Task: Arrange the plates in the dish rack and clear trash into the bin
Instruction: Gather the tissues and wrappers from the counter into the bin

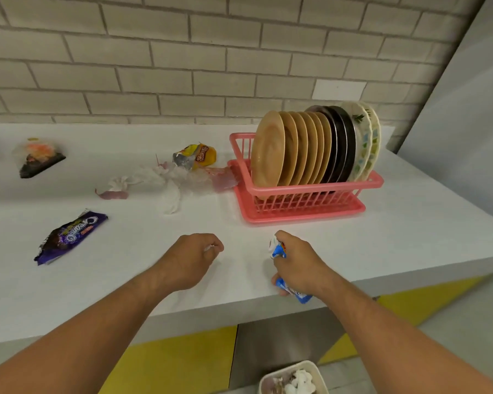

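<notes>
Evidently bound for the bin below, a blue wrapper sits clamped in the right hand — the left hand curls its fingers round a white scrap.

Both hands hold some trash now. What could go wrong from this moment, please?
1. The bin stands low, below the counter, and only part of it shows; the blue wrapper in the right hand could fall beside it.
2. The white scrap that the left hand pinches is tiny and may slip out.
3. The white tissue lies on the white counter and is easily overlooked.
</notes>
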